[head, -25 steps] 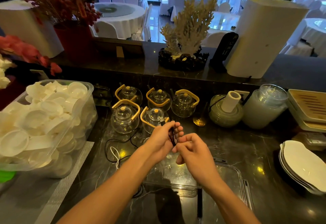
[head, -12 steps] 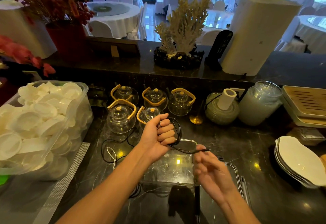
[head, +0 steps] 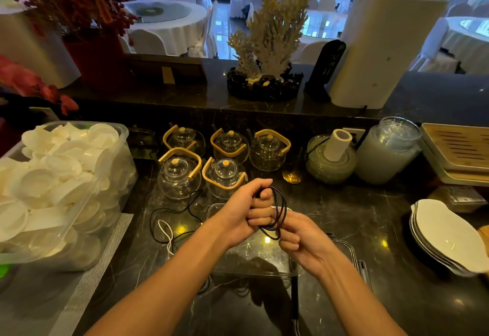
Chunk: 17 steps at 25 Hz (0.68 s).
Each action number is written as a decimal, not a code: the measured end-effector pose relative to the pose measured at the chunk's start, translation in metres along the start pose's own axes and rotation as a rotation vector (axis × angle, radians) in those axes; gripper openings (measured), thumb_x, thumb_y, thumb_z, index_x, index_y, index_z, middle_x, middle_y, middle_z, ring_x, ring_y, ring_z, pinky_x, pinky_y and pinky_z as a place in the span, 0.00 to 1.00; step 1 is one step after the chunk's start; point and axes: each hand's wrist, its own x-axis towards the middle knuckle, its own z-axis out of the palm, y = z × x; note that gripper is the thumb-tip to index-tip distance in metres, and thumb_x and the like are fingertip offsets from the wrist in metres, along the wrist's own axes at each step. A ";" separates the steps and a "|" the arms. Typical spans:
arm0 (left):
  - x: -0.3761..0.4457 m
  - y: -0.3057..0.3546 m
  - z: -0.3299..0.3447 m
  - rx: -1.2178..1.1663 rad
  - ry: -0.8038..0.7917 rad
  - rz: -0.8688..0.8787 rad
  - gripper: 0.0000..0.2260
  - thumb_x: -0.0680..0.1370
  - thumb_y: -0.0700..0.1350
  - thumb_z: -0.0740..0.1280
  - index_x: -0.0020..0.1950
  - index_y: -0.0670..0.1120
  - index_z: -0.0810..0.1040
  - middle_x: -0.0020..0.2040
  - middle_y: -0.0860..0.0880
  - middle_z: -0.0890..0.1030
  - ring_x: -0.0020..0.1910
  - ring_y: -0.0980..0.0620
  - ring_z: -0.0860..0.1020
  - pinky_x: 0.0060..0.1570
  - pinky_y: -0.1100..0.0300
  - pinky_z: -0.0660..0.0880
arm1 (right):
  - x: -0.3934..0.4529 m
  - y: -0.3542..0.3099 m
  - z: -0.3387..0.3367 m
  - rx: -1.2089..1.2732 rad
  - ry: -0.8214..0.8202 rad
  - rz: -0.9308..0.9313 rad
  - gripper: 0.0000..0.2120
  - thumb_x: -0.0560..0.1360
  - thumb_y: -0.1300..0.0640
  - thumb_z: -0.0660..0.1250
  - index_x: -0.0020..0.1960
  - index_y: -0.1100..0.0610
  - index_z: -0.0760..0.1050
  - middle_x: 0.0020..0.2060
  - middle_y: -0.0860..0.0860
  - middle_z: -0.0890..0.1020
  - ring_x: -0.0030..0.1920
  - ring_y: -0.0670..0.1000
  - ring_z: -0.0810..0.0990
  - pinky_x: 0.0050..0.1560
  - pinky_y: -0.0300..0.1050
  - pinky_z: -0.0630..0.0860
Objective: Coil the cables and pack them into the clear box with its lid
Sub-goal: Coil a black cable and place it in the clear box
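Head view: the left hand [head: 242,212] grips a black cable [head: 277,212] wound in several loops round its curled fingers, while the right hand [head: 301,240], fingers curled, pinches the lower end of the loops; the two hands touch, held just above the clear box [head: 254,264], which stands open on the near centre of the bench [head: 344,219]. Its lid [head: 352,261] appears to lie just right of the box, partly hidden by the right forearm. A second black cable [head: 169,212] and a white cable [head: 166,232] lie loose on the bench to the left of the box, not yet coiled. Likely faults: the springy loops may slip off the fingers and unwind when released, and a trailing end could catch the glass teapots [head: 201,166] just beyond. The bench is dark, glossy, veined stone; a tub of white dishes [head: 53,185] sits far left, stacked plates [head: 444,237] right. Behind lies a banquet hall with white-draped tables.
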 end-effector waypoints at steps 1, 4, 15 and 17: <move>0.000 -0.001 0.001 0.044 0.046 0.012 0.18 0.83 0.49 0.61 0.33 0.47 0.69 0.23 0.54 0.60 0.18 0.58 0.57 0.18 0.67 0.55 | 0.001 0.000 0.001 -0.094 0.005 -0.019 0.08 0.79 0.63 0.66 0.56 0.66 0.79 0.32 0.53 0.72 0.20 0.41 0.62 0.19 0.33 0.59; -0.003 -0.004 0.003 0.283 0.249 0.118 0.18 0.82 0.50 0.63 0.34 0.47 0.69 0.25 0.52 0.59 0.21 0.54 0.63 0.22 0.64 0.64 | 0.000 -0.001 0.002 -0.274 -0.020 -0.076 0.11 0.78 0.59 0.67 0.54 0.67 0.81 0.40 0.61 0.75 0.22 0.43 0.61 0.22 0.36 0.58; 0.005 -0.018 0.006 0.624 0.540 0.302 0.15 0.82 0.51 0.63 0.36 0.49 0.70 0.27 0.53 0.70 0.26 0.55 0.68 0.27 0.62 0.65 | 0.001 0.009 0.010 -0.552 0.011 -0.387 0.04 0.79 0.64 0.68 0.53 0.63 0.80 0.36 0.53 0.84 0.29 0.49 0.72 0.26 0.42 0.69; 0.005 -0.019 0.007 0.558 0.521 0.268 0.15 0.83 0.50 0.63 0.37 0.48 0.70 0.26 0.54 0.70 0.24 0.57 0.68 0.27 0.62 0.65 | 0.003 0.014 0.014 -0.580 0.092 -0.453 0.02 0.79 0.65 0.68 0.52 0.62 0.78 0.37 0.53 0.84 0.31 0.52 0.75 0.26 0.42 0.71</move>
